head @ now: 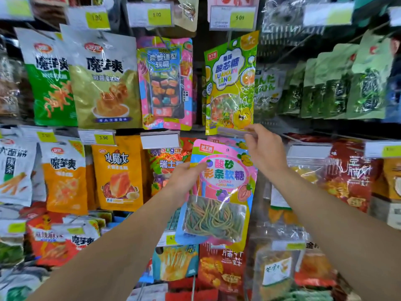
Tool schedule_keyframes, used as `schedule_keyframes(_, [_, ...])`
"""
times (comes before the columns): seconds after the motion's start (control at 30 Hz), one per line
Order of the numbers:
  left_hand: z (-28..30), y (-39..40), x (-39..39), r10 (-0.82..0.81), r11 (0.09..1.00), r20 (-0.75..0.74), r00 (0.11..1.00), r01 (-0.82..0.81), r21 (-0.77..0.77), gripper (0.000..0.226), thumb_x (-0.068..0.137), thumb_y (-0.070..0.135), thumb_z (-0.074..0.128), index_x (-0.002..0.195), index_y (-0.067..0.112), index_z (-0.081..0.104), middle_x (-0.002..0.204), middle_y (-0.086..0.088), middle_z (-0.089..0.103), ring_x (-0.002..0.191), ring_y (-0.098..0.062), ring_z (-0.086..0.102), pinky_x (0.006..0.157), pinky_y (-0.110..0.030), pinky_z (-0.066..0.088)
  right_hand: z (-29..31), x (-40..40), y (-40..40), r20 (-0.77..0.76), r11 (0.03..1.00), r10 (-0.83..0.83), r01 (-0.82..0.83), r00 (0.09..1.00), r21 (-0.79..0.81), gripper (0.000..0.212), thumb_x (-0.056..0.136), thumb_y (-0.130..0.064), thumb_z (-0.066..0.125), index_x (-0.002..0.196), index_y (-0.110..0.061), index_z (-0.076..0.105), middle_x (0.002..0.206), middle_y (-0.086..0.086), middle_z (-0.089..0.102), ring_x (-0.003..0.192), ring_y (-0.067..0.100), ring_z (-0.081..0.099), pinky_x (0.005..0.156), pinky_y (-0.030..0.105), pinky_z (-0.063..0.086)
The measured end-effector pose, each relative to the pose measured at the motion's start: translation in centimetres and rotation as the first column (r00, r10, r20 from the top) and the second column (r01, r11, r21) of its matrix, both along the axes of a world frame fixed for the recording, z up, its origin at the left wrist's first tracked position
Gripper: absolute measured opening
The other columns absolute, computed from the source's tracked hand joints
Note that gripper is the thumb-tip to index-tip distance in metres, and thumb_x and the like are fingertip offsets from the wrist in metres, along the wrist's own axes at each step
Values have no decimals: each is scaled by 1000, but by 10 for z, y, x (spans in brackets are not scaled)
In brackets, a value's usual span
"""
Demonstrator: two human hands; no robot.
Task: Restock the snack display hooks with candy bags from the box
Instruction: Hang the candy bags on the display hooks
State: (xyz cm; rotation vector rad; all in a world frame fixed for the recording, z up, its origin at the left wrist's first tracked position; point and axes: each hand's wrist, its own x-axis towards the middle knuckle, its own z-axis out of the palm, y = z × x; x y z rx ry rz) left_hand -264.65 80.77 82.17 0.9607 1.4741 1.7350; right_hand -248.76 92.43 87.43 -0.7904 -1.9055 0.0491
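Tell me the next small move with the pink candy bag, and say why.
Probably raise the pink candy bag so its top reaches the hook behind the price tag. The left hand holds the bag by its left edge, just below that tag, while the right hand pinches the tag, seemingly lifting it clear. The hook itself is hidden.

L hand (186,177) grips pink candy bag (219,192) by its left edge, thumb on front, bag upright at centre. R hand (265,146) at 1 o'clock of it pinches the price-tag strip (233,131) at the hook end, just under green-yellow sour candy bag (231,83) at 12. Pink gummy bag (166,83) at 11. Orange snack bag (118,172) at 9, white blank tag (160,140) w/ it above. Green seaweed packs (347,88) at 2.
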Motion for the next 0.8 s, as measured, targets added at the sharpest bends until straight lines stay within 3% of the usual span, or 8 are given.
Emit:
schedule_keyframes(0.13, [3, 7, 5, -17, 1000, -12, 1000, 17, -15, 13, 92, 26, 67, 94, 14, 70, 98, -8, 76, 90, -26, 73, 88, -45, 57, 0, 2, 0, -59, 999, 28, -30, 998, -43, 21, 99, -21, 54, 111, -11, 66, 100, 6, 73, 95, 26, 65, 77, 31, 44])
schedule_keyframes(0.3, [12, 21, 15, -12, 999, -5, 1000, 11, -44, 14, 95, 26, 63, 92, 12, 65, 99, -10, 74, 79, -21, 71, 71, -30, 59, 0, 3, 3, -46, 999, 38, -39, 998, -22, 19, 99, -24, 53, 107, -13, 66, 92, 4, 73, 87, 27, 66, 76, 37, 48])
schedule_keyframes(0.4, [16, 20, 26, -13, 999, -10, 1000, 12, -50, 26, 99, 21, 57, 76, 13, 48, 78, 3, 56, 58, -4, 54, 40, -10, 44, 0, 4, 3, -45, 998, 50, -51, 998, -27, 19, 99, -24, 52, 106, -12, 66, 90, 4, 72, 85, 27, 65, 73, 36, 47])
schedule_keyframes(0.47, [17, 18, 33, -20, 999, -1, 1000, 20, -43, 35, 99, 19, 57, 69, 15, 39, 76, 4, 44, 55, -5, 51, 30, -8, 34, 0, 4, 3, -42, 998, 52, -53, 998, -34, 19, 100, -23, 52, 107, -12, 66, 91, 4, 72, 85, 25, 65, 72, 33, 44])
schedule_keyframes(0.57, [19, 13, 41, 15, 999, 12, 1000, -15, -40, 19, 100, 22, 56, 84, 16, 47, 94, 0, 43, 81, -14, 45, 48, -13, 41, 2, 5, 2, -36, 997, 55, -57, 998, -47, 19, 100, -23, 51, 107, -13, 66, 93, 4, 72, 85, 22, 63, 73, 32, 44])
schedule_keyframes(0.6, [19, 12, 42, 9, 998, 27, 1000, -7, -58, 15, 99, 23, 56, 89, 13, 53, 96, -1, 45, 78, -14, 47, 49, -13, 42, 2, 5, 2, -38, 997, 59, -61, 998, -50, 19, 100, -23, 51, 107, -13, 66, 93, 3, 72, 83, 21, 62, 72, 32, 44])
schedule_keyframes(0.7, [13, 17, 34, 30, 996, 32, 999, -27, -89, 29, 97, 25, 61, 74, 15, 46, 80, 0, 56, 60, -10, 50, 42, -14, 47, 1, 6, 1, -39, 996, 71, -73, 997, -57, 20, 101, -24, 51, 108, -13, 66, 91, 1, 70, 81, 18, 60, 72, 31, 44])
schedule_keyframes(0.8, [9, 19, 26, 84, 990, 81, 993, -74, -120, 25, 93, 31, 65, 95, 8, 55, 85, -5, 66, 77, -21, 66, 78, -36, 56, 1, 6, 1, -43, 995, 80, -82, 996, -55, 20, 101, -24, 50, 109, -14, 66, 87, -5, 64, 79, 13, 57, 74, 28, 43])
